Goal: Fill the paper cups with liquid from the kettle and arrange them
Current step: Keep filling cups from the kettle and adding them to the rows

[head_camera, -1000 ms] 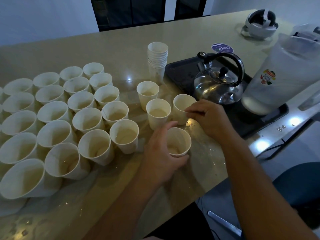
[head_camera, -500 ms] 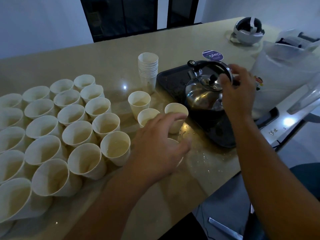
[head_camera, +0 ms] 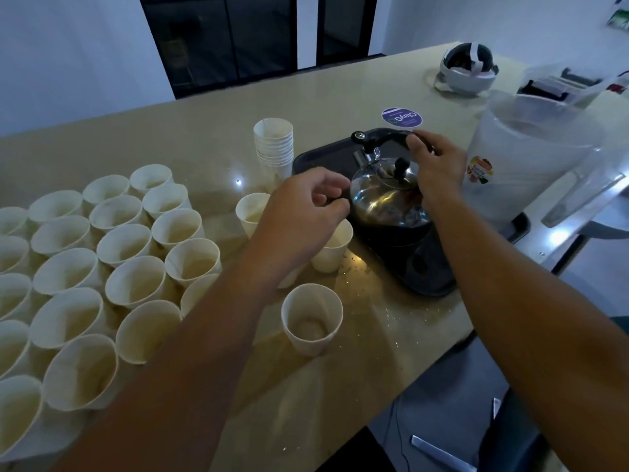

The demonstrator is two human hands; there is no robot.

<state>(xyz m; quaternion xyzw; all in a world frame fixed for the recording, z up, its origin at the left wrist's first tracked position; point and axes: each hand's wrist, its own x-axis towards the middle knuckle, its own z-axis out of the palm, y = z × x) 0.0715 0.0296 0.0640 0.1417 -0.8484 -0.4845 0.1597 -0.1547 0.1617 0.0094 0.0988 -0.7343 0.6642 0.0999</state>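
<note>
Left hand (head_camera: 303,212) lifted off the near-edge cup (head_camera: 311,323), fingers loosely curled, holding nothing. Right hand (head_camera: 439,165) stayed curled round the kettle (head_camera: 388,199) handle on the tray (head_camera: 418,267).

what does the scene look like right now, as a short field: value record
right hand: grips the kettle handle
kettle: steel, lid on, on the black tray
left hand: holds nothing, fingers loosely curled, above the loose cups
nearest cup: upright, alone near the table edge
cup group: many upright, packed in rows on the left
spare cups: one nested stack beside the tray
pitcher: translucent, right of the kettle
</note>
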